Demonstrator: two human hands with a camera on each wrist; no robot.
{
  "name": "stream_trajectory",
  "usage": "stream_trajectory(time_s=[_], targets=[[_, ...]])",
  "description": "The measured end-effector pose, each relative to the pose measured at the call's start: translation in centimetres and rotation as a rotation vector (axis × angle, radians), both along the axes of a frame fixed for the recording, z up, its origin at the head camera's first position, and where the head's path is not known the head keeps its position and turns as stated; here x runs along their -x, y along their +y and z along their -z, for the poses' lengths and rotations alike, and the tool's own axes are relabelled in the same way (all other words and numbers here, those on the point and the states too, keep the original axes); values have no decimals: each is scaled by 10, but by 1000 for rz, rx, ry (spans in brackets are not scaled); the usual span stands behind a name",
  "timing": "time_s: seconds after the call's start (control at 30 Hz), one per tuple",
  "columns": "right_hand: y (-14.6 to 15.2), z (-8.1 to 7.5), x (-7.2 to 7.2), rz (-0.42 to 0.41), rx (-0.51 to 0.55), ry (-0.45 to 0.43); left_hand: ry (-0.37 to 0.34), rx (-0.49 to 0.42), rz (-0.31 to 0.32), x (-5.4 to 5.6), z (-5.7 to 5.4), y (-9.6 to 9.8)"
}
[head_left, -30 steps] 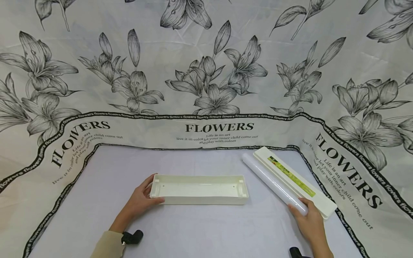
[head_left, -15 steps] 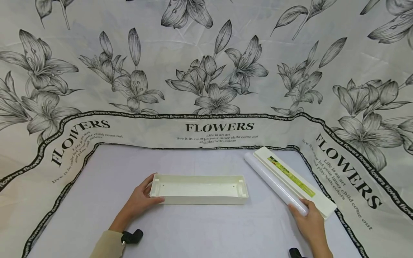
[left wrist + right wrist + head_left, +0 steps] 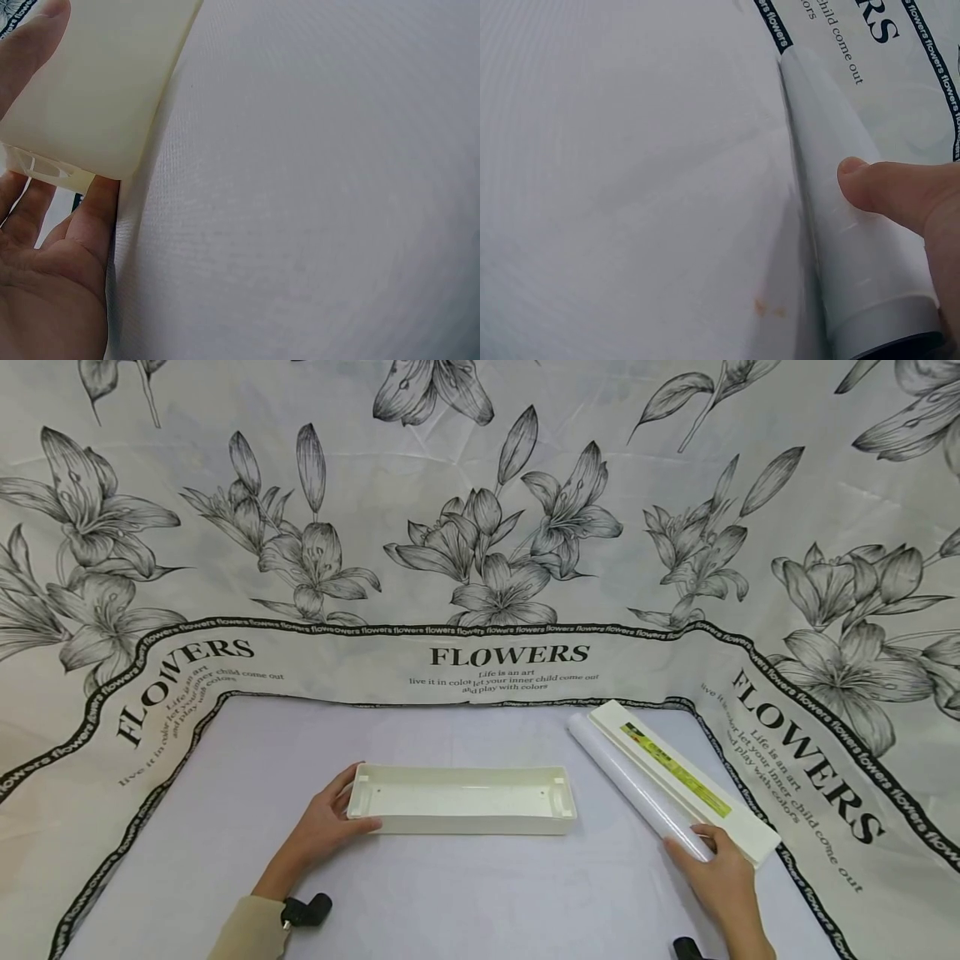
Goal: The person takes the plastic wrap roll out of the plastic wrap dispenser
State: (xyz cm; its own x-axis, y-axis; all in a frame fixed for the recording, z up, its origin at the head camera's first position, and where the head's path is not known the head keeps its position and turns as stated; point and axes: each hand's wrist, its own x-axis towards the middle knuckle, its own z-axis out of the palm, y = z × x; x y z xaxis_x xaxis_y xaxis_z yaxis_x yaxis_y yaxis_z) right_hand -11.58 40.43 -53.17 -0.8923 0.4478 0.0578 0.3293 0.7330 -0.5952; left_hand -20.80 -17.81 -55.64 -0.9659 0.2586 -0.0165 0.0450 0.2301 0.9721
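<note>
A long cream plastic box (image 3: 461, 825) without a lid stands in the middle of the table. My left hand (image 3: 327, 818) grips its left end, thumb on the front wall and fingers round the end; the left wrist view shows the thumb (image 3: 34, 52) on the box wall (image 3: 105, 97). At the right, a shiny roll of clear plastic film (image 3: 637, 789) slants across the cloth. My right hand (image 3: 720, 877) holds its near end, with the thumb (image 3: 877, 184) on top of the film roll (image 3: 829, 142) in the right wrist view. Beside the roll lies a cream lid (image 3: 618, 714) with a yellow-green label.
White cloth (image 3: 465, 893) covers the table, edged by a black-lined border (image 3: 517, 668) with printed words. Behind it rises a flower-patterned sheet (image 3: 337, 485). The lid's right end lies over the border at the right.
The far end of the film roll has shifted slightly right, closer to the lid. My right hand has moved very little; the left hand and the box stay in place.
</note>
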Motion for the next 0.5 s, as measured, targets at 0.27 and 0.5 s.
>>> stream_trajectory(time_s=[0.27, 0.5], targets=[[1, 0, 2, -8, 14, -49, 13, 5, 2, 1, 3, -1], [-3, -1, 0, -11, 25, -35, 8, 6, 1, 1, 3, -1]])
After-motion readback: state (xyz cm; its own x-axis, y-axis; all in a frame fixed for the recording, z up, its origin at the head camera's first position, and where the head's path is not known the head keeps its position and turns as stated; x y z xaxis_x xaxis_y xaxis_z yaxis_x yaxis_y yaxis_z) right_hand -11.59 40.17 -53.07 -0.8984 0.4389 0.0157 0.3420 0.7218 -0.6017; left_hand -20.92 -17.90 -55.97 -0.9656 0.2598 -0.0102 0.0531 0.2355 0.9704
